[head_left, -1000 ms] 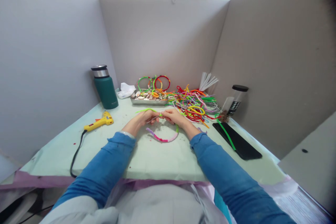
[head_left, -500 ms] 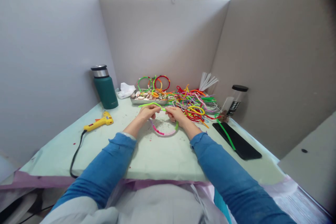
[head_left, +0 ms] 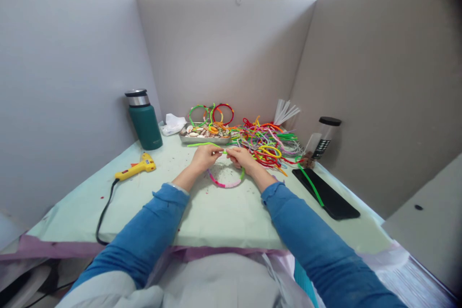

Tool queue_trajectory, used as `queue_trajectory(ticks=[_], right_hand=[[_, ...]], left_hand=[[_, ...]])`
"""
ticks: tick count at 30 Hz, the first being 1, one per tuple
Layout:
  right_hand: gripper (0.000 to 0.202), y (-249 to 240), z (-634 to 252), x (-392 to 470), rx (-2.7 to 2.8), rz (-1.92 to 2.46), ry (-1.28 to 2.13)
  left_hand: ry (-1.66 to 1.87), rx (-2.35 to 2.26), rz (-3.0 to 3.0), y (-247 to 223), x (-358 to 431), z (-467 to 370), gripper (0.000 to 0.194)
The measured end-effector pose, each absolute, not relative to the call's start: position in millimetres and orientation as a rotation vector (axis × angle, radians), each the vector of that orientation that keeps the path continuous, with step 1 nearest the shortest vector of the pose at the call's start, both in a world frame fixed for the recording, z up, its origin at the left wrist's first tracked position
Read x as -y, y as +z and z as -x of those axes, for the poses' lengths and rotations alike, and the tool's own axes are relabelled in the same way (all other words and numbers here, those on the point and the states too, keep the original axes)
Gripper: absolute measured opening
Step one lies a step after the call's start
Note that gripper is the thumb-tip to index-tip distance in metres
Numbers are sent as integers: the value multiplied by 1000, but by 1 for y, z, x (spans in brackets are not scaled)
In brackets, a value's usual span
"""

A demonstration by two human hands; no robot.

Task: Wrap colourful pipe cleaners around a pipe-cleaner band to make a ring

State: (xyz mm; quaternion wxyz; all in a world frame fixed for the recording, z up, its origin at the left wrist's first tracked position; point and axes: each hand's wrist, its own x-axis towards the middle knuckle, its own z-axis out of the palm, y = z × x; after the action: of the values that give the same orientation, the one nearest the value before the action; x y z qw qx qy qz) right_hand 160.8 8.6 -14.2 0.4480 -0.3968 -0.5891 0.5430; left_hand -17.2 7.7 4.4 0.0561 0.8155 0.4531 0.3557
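Note:
A ring wrapped in pink, white and green (head_left: 226, 185) hangs between my hands over the middle of the table. My left hand (head_left: 205, 158) pinches a bright green pipe cleaner (head_left: 202, 144) at the ring's upper part, and the loose end sticks out to the left behind the fingers. On the other side, my right hand (head_left: 240, 158) is closed on the ring's upper right. A short bit of bright green shows between the fingertips of both hands. The fingers hide most of the ring's top.
Behind the hands are a metal tray of shells (head_left: 205, 139), finished rings (head_left: 223, 114) and piled pipe cleaners (head_left: 274, 139). A yellow glue gun (head_left: 137, 168) and green bottle (head_left: 146, 122) stand left. Right are a black phone-like slab (head_left: 330, 197) and clear jar (head_left: 327, 137).
My left hand has turned a little and its fingers have closed up more. The loose green end has shifted slightly left and lower. My right hand is nearly unmoved.

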Motion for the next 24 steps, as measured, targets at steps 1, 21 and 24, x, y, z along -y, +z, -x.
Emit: queue_trajectory(ticks=[1,21,24], right_hand=[[32,-14,-160,-8,1469,981,1337],[33,-17,-158,-8,1577,1008,1252],[33,-16,-158,-7,1574,1010,1249]], left_hand=[[1061,-1404,-2474,5,-7,17,27],[918,-1497,-2527,7,-2,16,28],[905,-1471,-2458,9,-2,16,27]])
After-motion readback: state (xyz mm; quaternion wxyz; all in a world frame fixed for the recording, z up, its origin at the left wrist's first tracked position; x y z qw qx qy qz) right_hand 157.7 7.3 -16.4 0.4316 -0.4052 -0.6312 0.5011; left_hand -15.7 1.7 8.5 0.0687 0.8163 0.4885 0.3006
